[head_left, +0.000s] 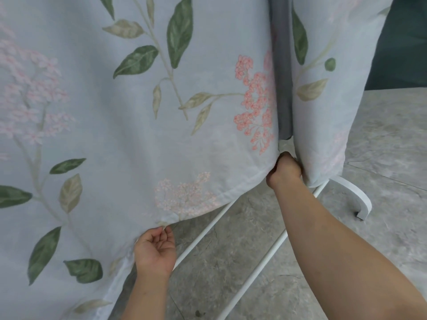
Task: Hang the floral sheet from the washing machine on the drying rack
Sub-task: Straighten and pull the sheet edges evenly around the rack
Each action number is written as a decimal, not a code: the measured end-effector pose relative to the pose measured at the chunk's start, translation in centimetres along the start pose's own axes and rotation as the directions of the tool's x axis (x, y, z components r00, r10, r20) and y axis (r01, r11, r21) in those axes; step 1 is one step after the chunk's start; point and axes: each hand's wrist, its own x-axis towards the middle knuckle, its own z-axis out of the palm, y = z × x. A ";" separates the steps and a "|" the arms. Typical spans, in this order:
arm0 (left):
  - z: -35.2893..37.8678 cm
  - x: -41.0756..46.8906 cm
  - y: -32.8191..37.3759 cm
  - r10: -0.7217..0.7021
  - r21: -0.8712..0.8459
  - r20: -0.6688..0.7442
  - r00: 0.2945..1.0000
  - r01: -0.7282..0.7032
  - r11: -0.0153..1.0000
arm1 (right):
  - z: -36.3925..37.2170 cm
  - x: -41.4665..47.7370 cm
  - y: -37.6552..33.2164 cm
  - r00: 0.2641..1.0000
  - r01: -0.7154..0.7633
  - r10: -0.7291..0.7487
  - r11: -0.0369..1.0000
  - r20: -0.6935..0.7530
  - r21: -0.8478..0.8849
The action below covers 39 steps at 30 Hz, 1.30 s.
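The floral sheet [138, 135] hangs on the drying rack [358, 194] and fills the left and middle of the scene, pale blue with green leaves and pink blossoms. Its lower hem curves just above the floor [381, 158], which is grey stone tile. Two thin white bars of the rack slant out from under the hem towards us, and a curved white foot rests on the tiles at the right. A strip of grey cloth [280, 65] shows between two folds of the sheet. The right hand [285, 169] is clenched on the sheet's edge where those folds meet. The left hand [154, 250], nearer, lies palm up with curled fingertips at the hem; I cannot tell whether it pinches it.
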 end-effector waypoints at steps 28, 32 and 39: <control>21.4 -5.7 -19.0 -0.232 0.353 0.185 0.955 0.156 0.922 | -5.4 5.2 -18.1 0.921 0.256 -0.192 0.955 0.340 -0.153; 22.3 -5.7 -18.2 -0.265 0.279 0.107 0.958 0.227 0.933 | -2.7 6.1 -17.6 0.944 0.166 -0.100 0.968 0.313 -0.190; 22.6 -6.0 -15.4 -0.318 0.311 -0.014 0.948 0.306 0.900 | 2.4 6.5 -16.6 0.939 -0.006 0.051 0.991 0.340 -0.131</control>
